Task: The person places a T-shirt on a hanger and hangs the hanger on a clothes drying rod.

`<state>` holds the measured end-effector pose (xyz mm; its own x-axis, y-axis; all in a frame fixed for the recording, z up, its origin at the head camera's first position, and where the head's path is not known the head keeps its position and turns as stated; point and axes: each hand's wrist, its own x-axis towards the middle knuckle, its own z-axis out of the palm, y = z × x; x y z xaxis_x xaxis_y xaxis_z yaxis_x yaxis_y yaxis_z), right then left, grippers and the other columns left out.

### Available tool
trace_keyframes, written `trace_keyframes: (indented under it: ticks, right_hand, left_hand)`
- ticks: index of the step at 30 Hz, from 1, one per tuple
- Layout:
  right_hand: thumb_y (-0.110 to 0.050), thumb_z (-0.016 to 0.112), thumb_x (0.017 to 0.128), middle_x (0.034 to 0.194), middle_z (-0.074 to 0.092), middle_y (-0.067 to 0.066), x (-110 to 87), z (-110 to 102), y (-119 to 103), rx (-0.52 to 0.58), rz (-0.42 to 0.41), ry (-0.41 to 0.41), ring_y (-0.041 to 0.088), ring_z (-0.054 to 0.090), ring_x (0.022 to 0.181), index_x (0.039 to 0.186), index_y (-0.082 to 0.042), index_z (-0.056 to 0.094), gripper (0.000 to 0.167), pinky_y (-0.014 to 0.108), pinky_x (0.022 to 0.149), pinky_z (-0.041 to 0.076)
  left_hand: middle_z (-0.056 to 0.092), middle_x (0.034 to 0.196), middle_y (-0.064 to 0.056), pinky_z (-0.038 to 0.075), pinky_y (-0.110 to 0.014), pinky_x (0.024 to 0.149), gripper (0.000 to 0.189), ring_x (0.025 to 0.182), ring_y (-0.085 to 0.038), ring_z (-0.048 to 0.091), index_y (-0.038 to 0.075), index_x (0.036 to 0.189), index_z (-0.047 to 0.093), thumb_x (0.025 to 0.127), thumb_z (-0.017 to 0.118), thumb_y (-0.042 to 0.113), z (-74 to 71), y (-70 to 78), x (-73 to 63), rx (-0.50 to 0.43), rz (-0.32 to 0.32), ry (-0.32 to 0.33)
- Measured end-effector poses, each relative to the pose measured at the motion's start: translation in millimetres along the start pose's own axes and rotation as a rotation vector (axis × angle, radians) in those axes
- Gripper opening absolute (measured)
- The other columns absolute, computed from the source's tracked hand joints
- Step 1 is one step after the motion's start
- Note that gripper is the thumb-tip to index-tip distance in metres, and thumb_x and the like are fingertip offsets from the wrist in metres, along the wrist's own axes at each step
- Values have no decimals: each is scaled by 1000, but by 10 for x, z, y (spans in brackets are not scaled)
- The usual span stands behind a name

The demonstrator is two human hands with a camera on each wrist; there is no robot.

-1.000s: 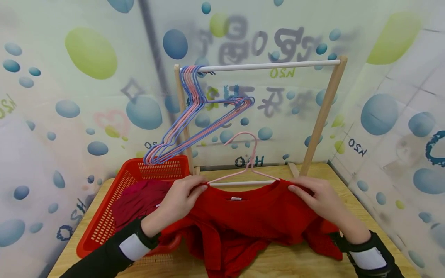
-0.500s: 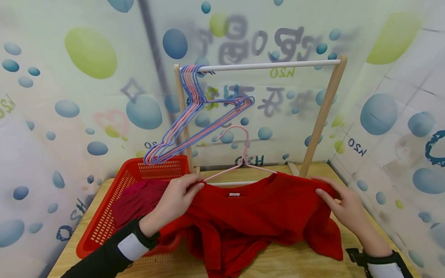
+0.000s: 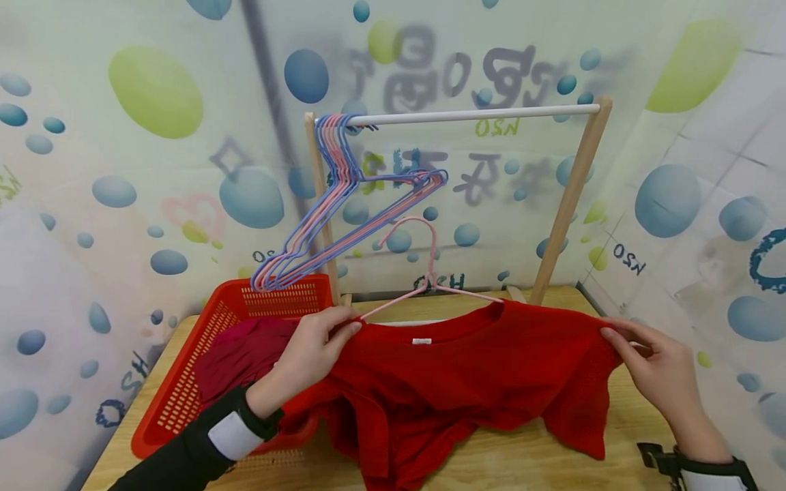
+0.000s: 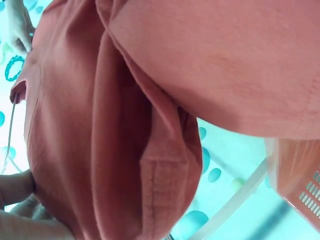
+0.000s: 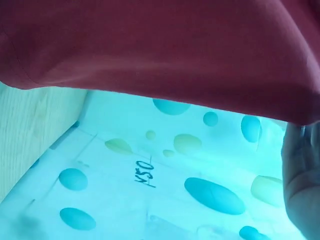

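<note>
A red long-sleeved top (image 3: 454,368) hangs spread between both hands, its lower part lying on the table. A pink hanger (image 3: 432,256) sits inside its neckline, with the hook and upper arms showing and the lower part hidden by the cloth. My left hand (image 3: 316,351) pinches the top's left shoulder by the hanger's end. Out to the right, my right hand (image 3: 660,372) pinches the other shoulder or sleeve, drawn outward past the neckline. In the left wrist view the top (image 4: 125,110) fills most of the picture. The right wrist view has the cloth (image 5: 175,50) above the right hand (image 5: 305,175).
A rack with wooden posts (image 3: 568,211) and a white rail (image 3: 491,116) stands behind. Several blue and pink hangers (image 3: 344,184) hang at its left end. A red basket (image 3: 166,395) with dark red clothing (image 3: 239,358) stands on the wooden table (image 3: 534,464) at the left.
My right hand has moved right, stretching the top's right side outward. The hanger's hook shifted a little left and up. My left hand has stayed nearly in place.
</note>
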<state>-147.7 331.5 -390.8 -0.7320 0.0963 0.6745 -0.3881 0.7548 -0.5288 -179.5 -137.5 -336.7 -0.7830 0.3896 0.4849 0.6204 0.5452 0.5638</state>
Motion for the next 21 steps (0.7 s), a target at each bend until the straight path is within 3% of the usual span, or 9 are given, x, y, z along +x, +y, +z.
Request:
trace_keyframes:
  ticks: [3,9,13,14,16,19,21]
  right_hand:
    - [-8,70,85,77,65,-24,-16,-41,26,-28,22,-33,-21,52,68,98,-3,71,15,1,61,42]
    - [-7,71,83,75,63,-25,-72,-92,80,-67,29,-133,-13,54,58,97,-3,71,14,8,52,43]
    - [-9,69,86,83,72,3,-16,-159,45,-159,20,-276,-14,56,64,104,-4,69,19,11,54,45]
    - [-8,67,87,88,72,9,13,-178,19,-186,9,-311,-8,61,68,108,-4,68,22,11,56,46]
    - [-6,63,90,97,71,16,68,-198,-85,-209,-22,-331,-14,57,79,117,-4,64,28,7,63,44]
    - [-3,60,91,107,68,15,147,-165,-350,-174,-107,-289,-16,53,96,128,-8,58,37,1,78,38]
    - [-5,64,88,110,67,8,180,-97,-559,-140,-184,-256,-21,42,101,129,-13,58,41,-4,85,28]
  left_hand:
    - [62,77,5,44,-22,60,7,65,-8,47,13,94,69,89,65,9,-2,16,-7,-2,4,23]
    - [65,82,3,46,-23,63,9,68,-8,50,11,96,70,88,65,8,16,37,-15,-6,8,45]
    - [66,84,3,48,-24,67,8,71,-8,53,11,95,69,88,65,8,40,56,-11,2,31,31]
    - [66,84,3,49,-24,67,8,71,-8,53,11,95,69,88,65,8,46,64,-9,3,33,27]
    - [66,83,3,48,-23,66,8,70,-8,52,12,94,68,88,65,8,55,78,-4,3,34,22]
    - [65,81,3,47,-23,65,7,69,-7,51,12,94,68,89,65,8,66,91,6,-3,41,13]
    - [65,82,4,48,-23,65,7,69,-7,51,12,94,68,89,65,9,74,100,17,-3,55,8]
